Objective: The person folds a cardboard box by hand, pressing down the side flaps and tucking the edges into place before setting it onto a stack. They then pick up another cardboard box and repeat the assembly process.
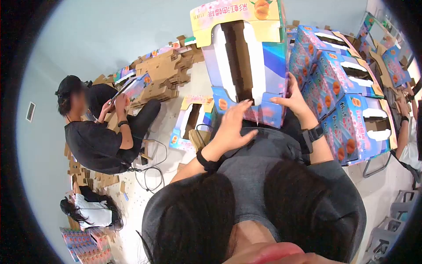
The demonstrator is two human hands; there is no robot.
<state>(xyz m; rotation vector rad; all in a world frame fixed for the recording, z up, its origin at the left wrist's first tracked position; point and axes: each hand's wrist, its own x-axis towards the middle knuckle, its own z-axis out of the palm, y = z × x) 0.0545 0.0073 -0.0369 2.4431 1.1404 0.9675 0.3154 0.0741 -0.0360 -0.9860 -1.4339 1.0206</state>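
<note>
Peach carton upright under both hands, people and cartons all round

Far left of the left hand, a seated person in black holds a flat carton sheet before piled brown cardboard inserts; a half-folded carton lies on the floor just left of that hand. The left hand, fingers spread flat, presses the peach carton's lower flap; the right hand grips its lower right edge, stacked cartons just beyond
</note>
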